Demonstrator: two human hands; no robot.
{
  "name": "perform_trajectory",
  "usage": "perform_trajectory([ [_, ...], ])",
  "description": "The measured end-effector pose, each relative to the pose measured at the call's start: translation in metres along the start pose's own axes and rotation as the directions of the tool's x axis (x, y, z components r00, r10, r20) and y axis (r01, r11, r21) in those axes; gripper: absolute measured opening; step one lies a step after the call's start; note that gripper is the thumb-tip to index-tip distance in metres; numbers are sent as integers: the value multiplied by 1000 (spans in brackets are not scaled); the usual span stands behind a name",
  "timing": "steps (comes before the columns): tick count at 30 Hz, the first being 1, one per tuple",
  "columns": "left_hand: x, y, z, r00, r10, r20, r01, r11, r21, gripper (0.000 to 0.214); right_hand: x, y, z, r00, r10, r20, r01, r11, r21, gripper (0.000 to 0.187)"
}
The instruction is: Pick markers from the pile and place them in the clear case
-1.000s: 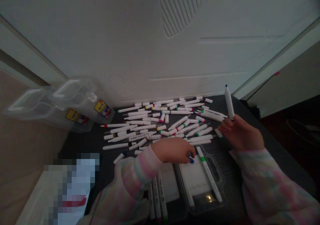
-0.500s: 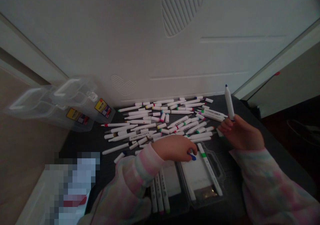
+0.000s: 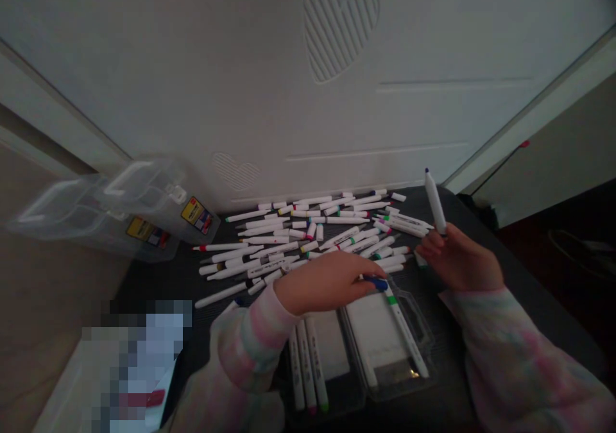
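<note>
My left hand [image 3: 322,283] pinches a blue marker cap [image 3: 376,283] above the upper part of an open clear plastic case. Raised on the right, my right hand [image 3: 464,263] grips an uncapped white marker [image 3: 435,203] near its lower end, its dark blue tip pointing up. The open case [image 3: 399,391] lies below my hands. In its right half is a marker with a green band [image 3: 407,330], beside another white marker [image 3: 370,365] partly hidden under my left hand. Three white markers [image 3: 307,362] lie side by side in the left half.
Many white markers and loose caps [image 3: 308,231] are spread over the dark tabletop [image 3: 474,228]. Two clear storage boxes [image 3: 187,218] with yellow labels stand at the left. A white panel with heart reliefs [image 3: 269,99] rises behind. A pixelated object [image 3: 151,356] sits lower left.
My left hand has moved slightly right with the blue cap, which shows more now. The view has shifted a little; my right hand still holds the marker upright.
</note>
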State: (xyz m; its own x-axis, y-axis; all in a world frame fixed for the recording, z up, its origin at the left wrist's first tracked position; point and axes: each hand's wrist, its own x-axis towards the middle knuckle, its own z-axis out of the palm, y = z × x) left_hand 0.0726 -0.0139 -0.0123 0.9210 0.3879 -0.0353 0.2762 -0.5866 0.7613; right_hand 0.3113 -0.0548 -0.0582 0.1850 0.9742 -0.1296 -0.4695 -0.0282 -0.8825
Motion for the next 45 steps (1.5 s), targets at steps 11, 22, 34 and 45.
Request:
perform_trajectory([
  [11, -43, 24, -40, 872, -206, -445, -159, 740, -654, 22, 3, 0, 7, 999, -39, 8, 39, 999, 12, 15],
  [22, -54, 20, -48, 667, -380, -641, -406, 536, -740, 19, -9, -72, 105, 902, -410, 137, 427, 894, -134, 17],
  [34, -54, 34, -51, 540, -528, -656, -532, 390, -752, 9, -29, -66, 125, 882, -471, 2, 466, 871, -156, 15],
  [45, -49, 37, -49, 511, -567, -647, -503, 413, -759, 9, -24, -59, 122, 881, -470, 51, 472, 871, -138, 9],
])
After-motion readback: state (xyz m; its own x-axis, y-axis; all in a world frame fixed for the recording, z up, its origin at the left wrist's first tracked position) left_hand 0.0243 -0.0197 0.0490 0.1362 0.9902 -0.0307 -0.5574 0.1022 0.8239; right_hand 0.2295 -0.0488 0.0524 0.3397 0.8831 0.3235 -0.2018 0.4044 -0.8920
